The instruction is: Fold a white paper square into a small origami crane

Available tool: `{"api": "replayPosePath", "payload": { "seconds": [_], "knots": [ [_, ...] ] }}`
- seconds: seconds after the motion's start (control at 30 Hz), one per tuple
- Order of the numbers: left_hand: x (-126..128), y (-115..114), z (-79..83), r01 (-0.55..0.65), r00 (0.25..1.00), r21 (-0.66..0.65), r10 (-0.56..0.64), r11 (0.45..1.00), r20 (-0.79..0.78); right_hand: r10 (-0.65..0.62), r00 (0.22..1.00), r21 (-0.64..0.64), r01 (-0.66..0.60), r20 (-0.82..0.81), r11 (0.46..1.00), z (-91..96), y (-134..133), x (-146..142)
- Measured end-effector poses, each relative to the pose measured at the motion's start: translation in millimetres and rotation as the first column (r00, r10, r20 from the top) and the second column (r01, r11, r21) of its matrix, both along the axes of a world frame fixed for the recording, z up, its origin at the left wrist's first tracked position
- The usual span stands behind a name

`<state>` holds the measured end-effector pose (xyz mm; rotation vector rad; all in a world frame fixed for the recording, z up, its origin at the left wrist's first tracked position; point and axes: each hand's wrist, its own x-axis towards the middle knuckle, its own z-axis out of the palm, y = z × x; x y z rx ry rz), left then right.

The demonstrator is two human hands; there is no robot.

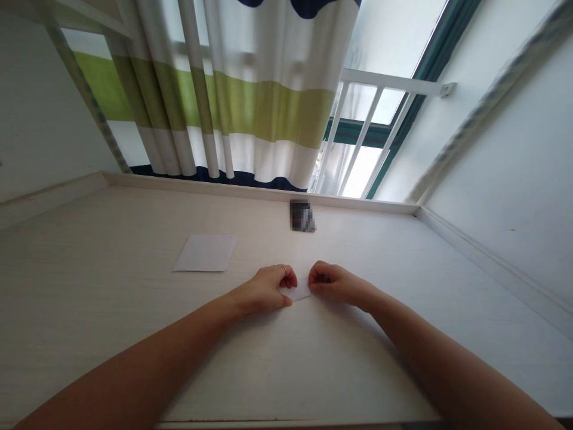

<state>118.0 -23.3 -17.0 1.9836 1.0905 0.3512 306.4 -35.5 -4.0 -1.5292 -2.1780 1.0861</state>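
Note:
A small piece of white paper lies low over the pale tabletop, between my two hands. My left hand, with a ring on one finger, has its fingers curled and its thumb at the paper's near left edge. On the other side, my right hand pinches the paper's right end between thumb and fingers. Both hands cover part of the paper, so its full shape and any folds are hidden.
A stack or sheet of white paper lies flat to the left. Near the back ledge is a dark, blurred-out item. Behind hang striped curtains, beside a white railing and a window. Walls stand at both sides.

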Motion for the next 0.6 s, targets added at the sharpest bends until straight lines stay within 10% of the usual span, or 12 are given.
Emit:
{"api": "replayPosePath", "payload": {
  "seconds": [0.27, 0.6],
  "knots": [
    [-0.5, 0.0, -0.2, -0.008, 1.000, -0.007, 0.008, 1.000, 0.020, -0.165, 0.955, 0.209, 0.115, 0.246, 0.971, -6.7, -6.5, -23.2],
    [-1.4, 0.4, 0.1, 0.014, 0.999, -0.016, -0.013, 1.000, 0.034, -0.113, 0.967, 0.173, 0.074, 0.228, 0.982, -5.5, -4.3, -20.1]
  ]
}}
